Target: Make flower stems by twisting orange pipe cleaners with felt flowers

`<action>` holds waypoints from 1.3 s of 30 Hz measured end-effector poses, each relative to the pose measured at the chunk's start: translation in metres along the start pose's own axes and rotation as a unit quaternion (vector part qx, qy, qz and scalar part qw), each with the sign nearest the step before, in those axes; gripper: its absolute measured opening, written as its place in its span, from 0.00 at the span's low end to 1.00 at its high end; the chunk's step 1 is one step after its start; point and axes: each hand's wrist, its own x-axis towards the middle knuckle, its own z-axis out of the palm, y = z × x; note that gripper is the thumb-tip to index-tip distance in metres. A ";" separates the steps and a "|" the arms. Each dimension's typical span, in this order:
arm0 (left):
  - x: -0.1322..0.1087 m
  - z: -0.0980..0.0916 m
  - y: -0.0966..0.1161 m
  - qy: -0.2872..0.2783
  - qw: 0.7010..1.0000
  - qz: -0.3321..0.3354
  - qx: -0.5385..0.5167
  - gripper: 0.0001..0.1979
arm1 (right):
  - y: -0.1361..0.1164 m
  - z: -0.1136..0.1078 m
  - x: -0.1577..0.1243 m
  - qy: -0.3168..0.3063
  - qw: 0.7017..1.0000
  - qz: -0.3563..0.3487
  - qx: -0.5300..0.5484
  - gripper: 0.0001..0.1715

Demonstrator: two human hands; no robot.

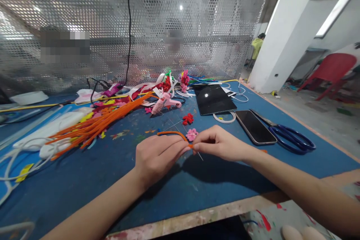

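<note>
Over the front middle of the blue table, my left hand [157,159] and my right hand [218,142] meet fingertip to fingertip. Both pinch a fuzzy orange pipe cleaner [171,132], whose free end curves back above my left knuckles. Its short section between the fingers is mostly hidden. A thin wire juts out below my fingertips; I cannot tell whether it is held. Just beyond them lies a pink pipe-cleaner flower [192,134], with a red flower [188,119] behind it, each near a thin wire stem.
A pink glue gun [165,103] lies beyond the flowers. Leftward is a bundle of orange pipe cleaners [112,114] beside a white power strip [53,129]. A tablet [215,99], a phone [256,127] and blue-handled scissors [292,137] lie rightward. A perforated metal screen [152,18] stands behind.
</note>
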 end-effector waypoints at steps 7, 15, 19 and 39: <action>0.010 0.010 0.000 -0.274 0.680 -0.487 -0.475 0.14 | 0.017 -0.001 -0.001 0.067 0.833 -0.245 -0.492 0.17; 0.010 0.006 -0.009 -0.315 0.571 -0.515 -0.556 0.13 | 0.019 -0.006 -0.002 0.102 0.748 -0.360 -0.548 0.13; 0.004 0.007 -0.010 -0.193 0.932 -0.238 -0.195 0.10 | 0.028 0.001 0.004 0.108 0.884 -0.216 -0.401 0.15; 0.004 -0.006 -0.014 0.031 0.969 0.197 0.149 0.09 | 0.028 0.000 0.015 -0.184 0.833 0.239 0.464 0.07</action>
